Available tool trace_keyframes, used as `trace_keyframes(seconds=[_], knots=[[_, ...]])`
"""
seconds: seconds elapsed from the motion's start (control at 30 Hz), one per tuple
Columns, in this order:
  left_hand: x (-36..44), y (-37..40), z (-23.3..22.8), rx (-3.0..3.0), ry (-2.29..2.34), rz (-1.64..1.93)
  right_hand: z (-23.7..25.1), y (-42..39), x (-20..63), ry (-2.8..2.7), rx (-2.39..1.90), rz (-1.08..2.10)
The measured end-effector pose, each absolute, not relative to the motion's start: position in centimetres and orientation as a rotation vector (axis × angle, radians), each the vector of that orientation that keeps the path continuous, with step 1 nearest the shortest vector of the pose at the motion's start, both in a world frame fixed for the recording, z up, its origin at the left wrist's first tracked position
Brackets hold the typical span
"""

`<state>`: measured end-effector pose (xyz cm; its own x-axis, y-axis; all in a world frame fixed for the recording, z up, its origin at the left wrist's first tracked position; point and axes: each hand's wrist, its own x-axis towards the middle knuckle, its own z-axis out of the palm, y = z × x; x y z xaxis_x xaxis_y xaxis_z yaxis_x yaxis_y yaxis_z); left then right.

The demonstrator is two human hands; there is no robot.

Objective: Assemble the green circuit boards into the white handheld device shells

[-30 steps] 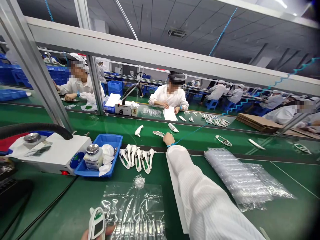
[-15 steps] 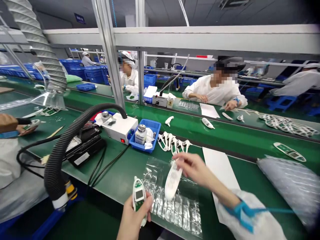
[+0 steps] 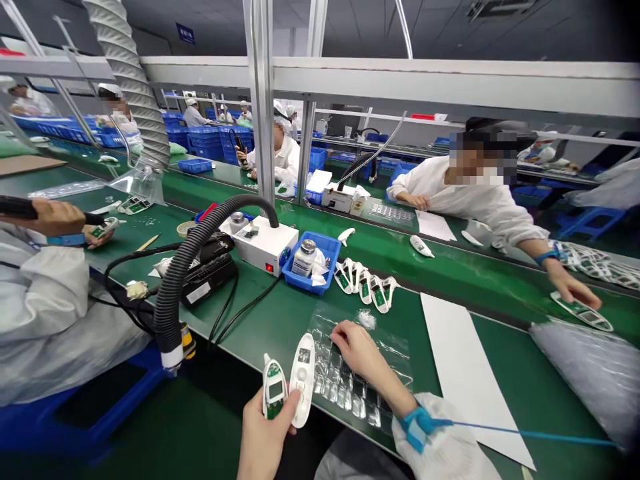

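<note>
My left hand (image 3: 273, 427) is closed around two pieces side by side. One is a white device half (image 3: 275, 390), shaped like an ear thermometer, with a green circuit board and a small grey screen. Beside it, pinched by the thumb, is a white back shell (image 3: 303, 380) with its hollow inside facing me. My right hand (image 3: 357, 350) is over a clear plastic sheet of small pockets (image 3: 345, 393), fingertips pressed together; whatever they hold, if anything, is too small to make out. Just behind it lies a small clear crumpled heap (image 3: 367, 319).
Several device halves (image 3: 367, 283) lie in a zigzag row near the green belt. A blue tray (image 3: 313, 283) holds a bottle. A black hose (image 3: 170, 287) arches at left. White paper (image 3: 460, 360) lies right. A co-worker's hand (image 3: 573, 283) touches a device half on the belt.
The white shell has passed from my right hand into my left. My right hand has moved down over the pocketed sheet. The co-worker opposite has reached to the belt; the view has shifted left.
</note>
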<state>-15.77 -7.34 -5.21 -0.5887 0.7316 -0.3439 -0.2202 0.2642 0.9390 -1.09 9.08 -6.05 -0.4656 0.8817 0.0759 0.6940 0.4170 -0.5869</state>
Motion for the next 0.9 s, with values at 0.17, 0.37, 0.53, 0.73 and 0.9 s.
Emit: trace_keyframes(seconds=[0.17,0.37,0.53,0.73,0.9], knots=[[-15.9,-7.9,-4.9,0.445,1.684,1.473,-6.3,7.1,-1.7,-2.266,-1.447,0.560],[-15.7,-8.3,-4.5,0.461,1.676,1.451,-5.4,5.2,-1.9,-2.299,-1.393,0.361],[-15.5,-8.6,-4.6,0.499,1.676,1.456,-3.6,4.4,-1.9,-2.136,-1.269,0.529],[-15.0,-8.8,-4.2,0.538,1.681,1.438,-0.7,1.9,-2.6,-2.052,-1.000,0.985],[-14.7,-8.8,-3.9,0.582,1.674,1.386,-1.0,1.3,-2.8,-2.139,-1.016,0.980]])
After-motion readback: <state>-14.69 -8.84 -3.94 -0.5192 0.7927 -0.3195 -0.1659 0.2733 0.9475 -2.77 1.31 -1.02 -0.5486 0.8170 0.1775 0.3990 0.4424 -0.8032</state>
